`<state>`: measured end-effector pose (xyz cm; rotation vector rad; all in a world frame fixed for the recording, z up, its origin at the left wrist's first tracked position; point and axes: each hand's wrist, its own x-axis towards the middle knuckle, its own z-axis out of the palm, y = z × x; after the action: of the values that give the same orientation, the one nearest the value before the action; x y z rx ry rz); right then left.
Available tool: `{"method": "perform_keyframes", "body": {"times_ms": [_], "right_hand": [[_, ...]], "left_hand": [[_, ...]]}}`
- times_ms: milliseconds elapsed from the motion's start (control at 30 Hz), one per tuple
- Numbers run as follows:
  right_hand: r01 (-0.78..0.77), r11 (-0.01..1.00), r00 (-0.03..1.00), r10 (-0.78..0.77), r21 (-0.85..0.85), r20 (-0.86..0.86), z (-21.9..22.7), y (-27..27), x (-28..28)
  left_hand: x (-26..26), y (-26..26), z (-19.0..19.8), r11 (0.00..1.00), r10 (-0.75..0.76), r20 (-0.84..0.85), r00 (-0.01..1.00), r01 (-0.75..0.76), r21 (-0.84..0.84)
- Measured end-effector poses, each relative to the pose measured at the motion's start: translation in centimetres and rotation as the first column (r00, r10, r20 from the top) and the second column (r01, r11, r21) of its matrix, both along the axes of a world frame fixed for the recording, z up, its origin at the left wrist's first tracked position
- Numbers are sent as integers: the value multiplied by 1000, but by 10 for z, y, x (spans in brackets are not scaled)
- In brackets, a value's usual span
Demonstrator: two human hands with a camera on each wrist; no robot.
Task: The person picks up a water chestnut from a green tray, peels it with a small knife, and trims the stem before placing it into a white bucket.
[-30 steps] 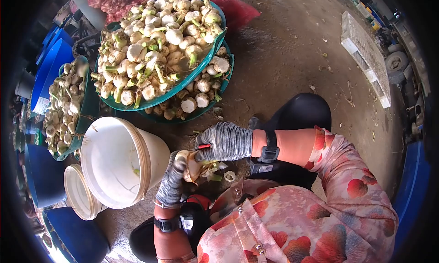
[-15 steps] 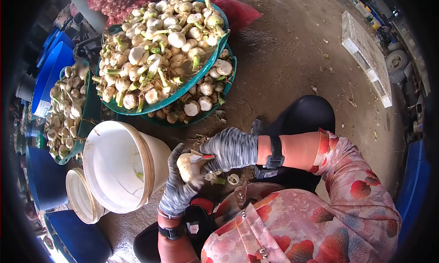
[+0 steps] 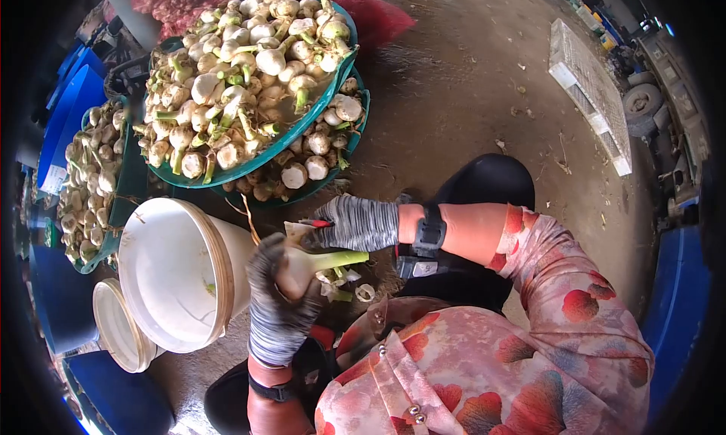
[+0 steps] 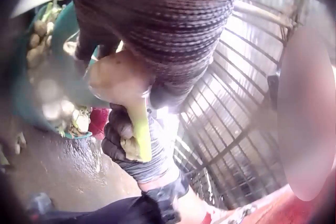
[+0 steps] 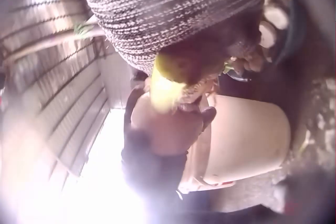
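My left hand [image 3: 283, 310], in a grey striped knit glove, grips a pale garlic bulb [image 3: 296, 273]. The bulb's thick green stalk [image 3: 342, 259] points right, below the other hand. In the left wrist view the bulb [image 4: 118, 77] shows under the gloved palm with its stalk hanging down. My right hand [image 3: 355, 222], gloved alike, holds a small red-handled knife [image 3: 321, 223], mostly hidden by the fingers. A pale flat piece [image 3: 298, 231] shows at its fingertips, just above the bulb. Stalk and skin scraps [image 3: 338, 287] lie below the hands.
A large white bucket [image 3: 225, 272] lies tipped left of the hands, beside a smaller white tub [image 3: 113, 325]. Green-rimmed basins [image 3: 249, 174] heaped with garlic stand ahead; another garlic heap [image 3: 92, 185] is at left. A white slatted pallet [image 3: 590, 94] lies at far right.
The left hand has turned the bulb, so its stalk now points right in plain view. The right hand has drawn up and slightly left, with the knife still in it.
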<state>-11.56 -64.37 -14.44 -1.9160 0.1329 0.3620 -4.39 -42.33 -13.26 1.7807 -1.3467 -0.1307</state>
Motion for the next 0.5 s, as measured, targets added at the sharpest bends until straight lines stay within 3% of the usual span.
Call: {"method": "perform_keyframes", "body": {"times_ms": [33, 67, 100, 133, 200, 233, 267, 300, 333, 400, 433, 500], "right_hand": [[39, 993, 997, -31, -113, 74, -1, 5, -2], [85, 972, 987, -51, -219, 153, -2, 10, -3], [73, 955, 982, -18, -286, 189, 5, 14, -7], [57, 933, 981, 14, -356, 193, 8, 18, -10], [49, 936, 987, 10, -349, 163, -3, 20, -11], [132, 948, 982, -86, -291, 166, -13, 17, -9], [219, 947, 969, -184, -233, 163, -20, 12, -7], [197, 948, 924, -94, -252, 370, -17, -1, -8], [215, 953, 922, -125, -214, 367, -24, -8, 3], [200, 949, 979, -202, -244, 14, -16, -17, 5], [227, 943, 974, -217, -242, 66, -12, -10, 5], [225, 904, 974, -210, -363, 79, -9, -1, -2]], "left_hand": [[-3, -1, 5, 997, 69, -334, 940, -74, -1], [-4, -2, 8, 989, 125, -629, 768, -143, 21], [3, -6, -3, 991, 41, -750, 660, -125, -56], [5, -1, -5, 995, 87, -896, 436, -86, 54], [13, 2, -3, 951, 239, -849, 472, 65, 304], [10, 2, -4, 951, 236, -848, 474, 68, 303], [5, 4, -7, 965, 197, -765, 613, 18, 263], [1, 4, -8, 977, 161, -657, 737, -26, 211], [0, 0, -7, 978, 159, -655, 739, -25, 208], [-1, -4, -4, 990, 88, -700, 709, -137, -14], [2, -5, -6, 983, 104, -761, 640, -183, -19], [9, -4, -22, 948, -16, -948, 319, -296, -116]]}}
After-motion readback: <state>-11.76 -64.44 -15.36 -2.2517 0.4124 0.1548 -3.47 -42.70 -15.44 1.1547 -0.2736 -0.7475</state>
